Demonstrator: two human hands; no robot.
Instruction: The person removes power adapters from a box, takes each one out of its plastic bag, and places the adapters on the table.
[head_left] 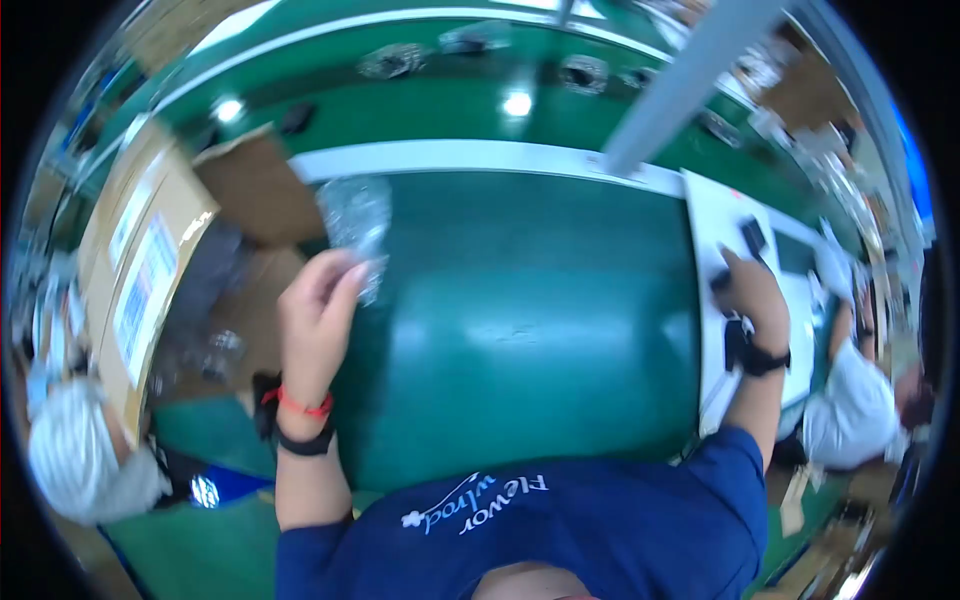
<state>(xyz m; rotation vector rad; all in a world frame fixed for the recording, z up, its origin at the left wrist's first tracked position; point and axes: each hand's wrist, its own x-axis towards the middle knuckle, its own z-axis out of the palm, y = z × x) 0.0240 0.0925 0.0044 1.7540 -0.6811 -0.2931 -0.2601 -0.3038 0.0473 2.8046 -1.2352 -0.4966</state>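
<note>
My left hand (322,310) pinches the lower end of a clear, crinkled plastic bag (357,215) between thumb and fingers. The bag stands up from the hand, beside the open flap of a cardboard box, and I cannot make out anything inside it. On the right, my right hand (757,295) reaches over a white board (712,375), its fingers closed around a small black object (720,281) whose kind is hard to tell. Another black block (753,236) lies on the board just beyond those fingers.
An open cardboard box (140,265) at the left holds grey wrapping and clear plastic. A grey post (690,90) rises behind the green table (520,340). Beyond the white ledge (450,155), wrapped items lie on a green surface. People sit at both sides.
</note>
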